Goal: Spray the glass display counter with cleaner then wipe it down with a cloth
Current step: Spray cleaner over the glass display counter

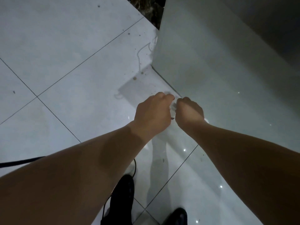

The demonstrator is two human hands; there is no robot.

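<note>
I've got open tiled floor left and ahead. White cabinet side walls off the right, near my right hand. Black cable crosses low on the left.

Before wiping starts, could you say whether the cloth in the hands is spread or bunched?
Bunched: only a small crumpled bit of the cloth shows between the left hand and right hand, both curled round it.

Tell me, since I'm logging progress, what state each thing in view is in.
left hand, curled, gripping the pale item
right hand, curled, gripping the same item
pale item, pinched between both hands, too small to identify
floor, glossy, dirt specks by the cabinet corner
cabinet, standing upright
</note>
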